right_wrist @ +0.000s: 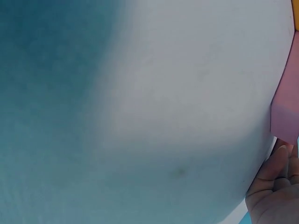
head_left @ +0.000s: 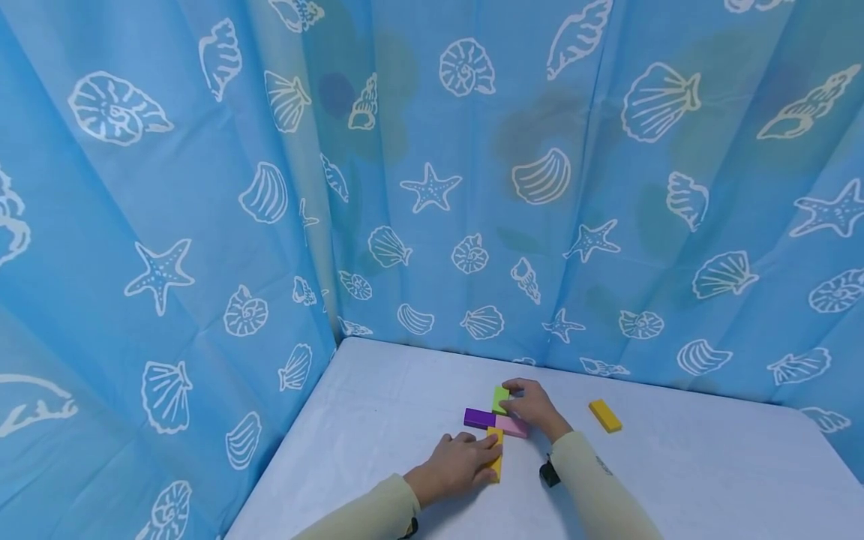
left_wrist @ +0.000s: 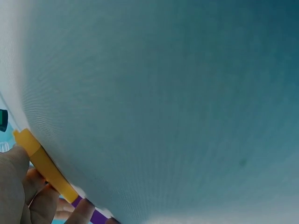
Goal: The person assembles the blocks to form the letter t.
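Four coloured blocks lie together in a cross-like pinwheel on the white table. My left hand (head_left: 454,466) holds the near yellow block (head_left: 497,465) lengthwise, thumb at its near end and fingers toward the far end. The left wrist view shows this yellow block (left_wrist: 51,172) meeting a purple block (left_wrist: 98,217). At the far side, my right hand (head_left: 533,407) pinches a green block (head_left: 500,400) between thumb and finger. A purple block (head_left: 478,418) lies on the left and a pink block (head_left: 511,427) on the right, under the right hand's edge.
A second yellow block (head_left: 605,416) lies apart, to the right of the right hand. The white table (head_left: 378,382) is bordered behind and at left by a blue curtain (head_left: 432,135) with shell prints. A dark device (head_left: 550,473) sits at the right wrist.
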Tool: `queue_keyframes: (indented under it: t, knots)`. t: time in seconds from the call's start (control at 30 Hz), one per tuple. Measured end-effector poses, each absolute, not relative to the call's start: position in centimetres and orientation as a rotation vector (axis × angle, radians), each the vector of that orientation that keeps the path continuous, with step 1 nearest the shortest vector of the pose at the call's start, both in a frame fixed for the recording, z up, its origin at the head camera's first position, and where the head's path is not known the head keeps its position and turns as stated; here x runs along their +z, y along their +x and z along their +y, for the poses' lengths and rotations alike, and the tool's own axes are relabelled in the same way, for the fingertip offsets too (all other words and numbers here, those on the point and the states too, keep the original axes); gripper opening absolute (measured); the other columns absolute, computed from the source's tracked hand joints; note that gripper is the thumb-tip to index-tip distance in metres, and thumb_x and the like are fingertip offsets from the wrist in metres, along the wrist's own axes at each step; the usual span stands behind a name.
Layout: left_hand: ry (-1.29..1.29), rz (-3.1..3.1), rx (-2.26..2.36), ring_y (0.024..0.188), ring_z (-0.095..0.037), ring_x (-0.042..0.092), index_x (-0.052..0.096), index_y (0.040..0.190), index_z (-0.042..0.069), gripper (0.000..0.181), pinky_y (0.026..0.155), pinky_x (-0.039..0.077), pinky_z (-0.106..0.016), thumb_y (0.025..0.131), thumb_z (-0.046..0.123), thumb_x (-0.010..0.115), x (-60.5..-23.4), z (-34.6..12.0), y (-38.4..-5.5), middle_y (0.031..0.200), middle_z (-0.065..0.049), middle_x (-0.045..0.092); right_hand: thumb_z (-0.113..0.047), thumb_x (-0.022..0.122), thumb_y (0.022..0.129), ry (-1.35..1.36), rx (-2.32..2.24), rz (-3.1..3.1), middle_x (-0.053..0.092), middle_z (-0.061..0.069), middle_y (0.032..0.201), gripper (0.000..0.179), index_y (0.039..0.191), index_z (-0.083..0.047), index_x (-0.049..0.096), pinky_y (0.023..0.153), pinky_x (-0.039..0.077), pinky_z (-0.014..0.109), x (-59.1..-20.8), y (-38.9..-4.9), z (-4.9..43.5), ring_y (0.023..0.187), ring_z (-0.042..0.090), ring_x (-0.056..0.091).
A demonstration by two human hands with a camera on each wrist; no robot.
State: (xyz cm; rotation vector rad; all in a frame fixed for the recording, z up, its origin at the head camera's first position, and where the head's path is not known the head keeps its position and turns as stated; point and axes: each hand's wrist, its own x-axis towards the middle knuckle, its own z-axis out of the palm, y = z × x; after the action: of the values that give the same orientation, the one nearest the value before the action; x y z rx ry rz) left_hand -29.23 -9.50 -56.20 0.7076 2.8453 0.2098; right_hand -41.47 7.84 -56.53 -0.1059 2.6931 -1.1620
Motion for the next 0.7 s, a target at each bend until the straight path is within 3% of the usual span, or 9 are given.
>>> queue_keyframes:
  t: [0.7]
  knots:
    - [0.71,2.852,0.163,0.13,-0.021,0.053,0.044,0.148,0.039,0.051,0.1,0.048,-0.058,0.099,0.05,0.052,-55.59,-9.43,-28.83,0.155,0.019,0.039,-0.019,0.074,0.087,-0.109,-1.189,2.669,0.06,0.017,0.133,0.045,0.13,-0.009,0.062,0.107,0.04,0.061,-56.96,-41.58,7.97,0.126,0.038,0.051]
